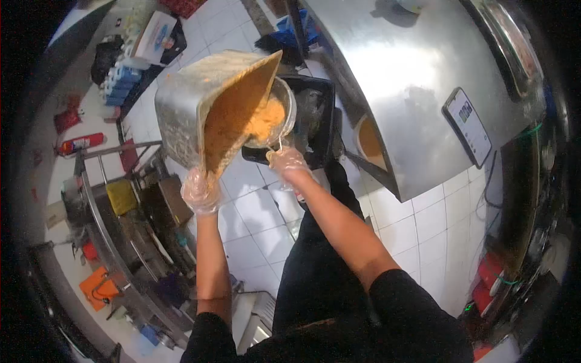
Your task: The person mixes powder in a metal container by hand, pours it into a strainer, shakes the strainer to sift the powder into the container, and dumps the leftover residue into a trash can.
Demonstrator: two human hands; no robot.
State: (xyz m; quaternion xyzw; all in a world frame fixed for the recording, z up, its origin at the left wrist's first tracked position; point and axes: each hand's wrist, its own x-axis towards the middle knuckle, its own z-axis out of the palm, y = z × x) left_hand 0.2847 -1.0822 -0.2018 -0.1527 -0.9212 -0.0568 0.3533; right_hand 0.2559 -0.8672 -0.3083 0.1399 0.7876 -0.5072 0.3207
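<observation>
A large, dirty pale tub [181, 115] is tilted on its side, its inner wall coated with an orange, paste-like food [233, 115]. My left hand [201, 190], in a clear plastic glove, is closed on the tub's near rim. At the tub's mouth is a round, bowl-shaped vessel [292, 109] with a clump of the orange food in it. My right hand [289, 164], also gloved in clear plastic, grips the thin handle on the vessel's near side. Below and behind the vessel stands a black bin [324, 100], its contents partly hidden.
To the right is a steel table [411, 78] with a phone [468, 126] on it. Under its edge sits a round container [369, 140] of orange stuff. A metal rack [100, 199] and a fire extinguisher [80, 144] are at left. White tiles [251, 215] cover the floor.
</observation>
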